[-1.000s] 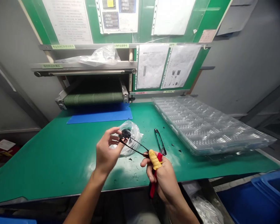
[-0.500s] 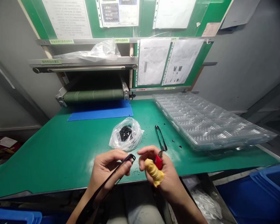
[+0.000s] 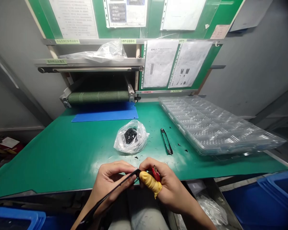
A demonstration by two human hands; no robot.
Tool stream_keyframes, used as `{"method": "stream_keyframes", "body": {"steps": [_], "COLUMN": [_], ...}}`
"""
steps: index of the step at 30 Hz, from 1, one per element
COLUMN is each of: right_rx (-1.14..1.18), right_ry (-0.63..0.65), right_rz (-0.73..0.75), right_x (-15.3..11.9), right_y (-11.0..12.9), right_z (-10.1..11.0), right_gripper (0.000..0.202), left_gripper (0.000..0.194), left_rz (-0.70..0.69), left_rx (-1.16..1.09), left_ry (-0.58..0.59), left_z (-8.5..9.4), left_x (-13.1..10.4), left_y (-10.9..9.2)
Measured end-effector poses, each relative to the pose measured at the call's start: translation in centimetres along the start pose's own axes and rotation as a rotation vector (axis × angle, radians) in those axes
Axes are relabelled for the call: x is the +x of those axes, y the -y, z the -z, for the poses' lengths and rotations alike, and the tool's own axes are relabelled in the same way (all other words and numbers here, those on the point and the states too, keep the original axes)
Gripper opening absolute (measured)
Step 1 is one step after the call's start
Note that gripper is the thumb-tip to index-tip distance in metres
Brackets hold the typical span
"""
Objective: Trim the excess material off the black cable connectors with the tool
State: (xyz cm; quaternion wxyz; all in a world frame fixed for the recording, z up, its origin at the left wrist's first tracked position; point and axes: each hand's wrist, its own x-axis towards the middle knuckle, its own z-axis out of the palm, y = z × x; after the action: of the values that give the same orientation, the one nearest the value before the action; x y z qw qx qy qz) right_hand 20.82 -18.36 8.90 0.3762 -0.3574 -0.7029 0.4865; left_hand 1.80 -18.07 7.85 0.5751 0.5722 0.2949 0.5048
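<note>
My left hand (image 3: pixel 118 180) pinches a long, thin black part (image 3: pixel 111 191) near its tip, and the rest of it runs back along my wrist. At that tip, the thumb and forefinger of my right hand (image 3: pixel 162 179) press close, the thumb covered by a yellow finger cot (image 3: pixel 150 182). Tucked in the same hand is a small red-handled tool (image 3: pixel 156 173) with a metal end; its kind is mostly hidden. Beyond my hands lies a clear plastic bag (image 3: pixel 118 143) with small black pieces (image 3: pixel 131 135) inside. To its right rests a narrow black open frame (image 3: pixel 166 142).
A large clear compartment tray (image 3: pixel 218 124) covers the table's right side. Black scraps (image 3: pixel 179 144) dot the green tabletop (image 3: pixel 62 159). At the back a green conveyor roller (image 3: pixel 98 96) ends above a blue sheet (image 3: pixel 105 113). Blue bins (image 3: pixel 276 195) stand below the front edge.
My right hand has moved left and closed in on the tip of the black part, where a gap showed before. The view has shifted slightly.
</note>
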Motion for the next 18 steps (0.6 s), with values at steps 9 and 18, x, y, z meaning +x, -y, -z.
{"method": "stream_keyframes", "body": {"steps": [9, 18], "right_rx": [-0.058, 0.372], "right_ry": [-0.075, -0.207], "right_rz": [0.061, -0.076], "right_x": [-0.2, 0.9], "right_y": [0.4, -0.3], "right_z": [-0.5, -1.0], "right_gripper": [0.005, 0.030], "left_gripper": [0.005, 0.012], "left_rz": [0.020, 0.008], "left_rx": [0.081, 0.145], "left_ry": [-0.026, -0.081], "left_z": [-0.5, -1.1], "left_x": [0.0, 2.6], "left_y": [-0.9, -1.2]}}
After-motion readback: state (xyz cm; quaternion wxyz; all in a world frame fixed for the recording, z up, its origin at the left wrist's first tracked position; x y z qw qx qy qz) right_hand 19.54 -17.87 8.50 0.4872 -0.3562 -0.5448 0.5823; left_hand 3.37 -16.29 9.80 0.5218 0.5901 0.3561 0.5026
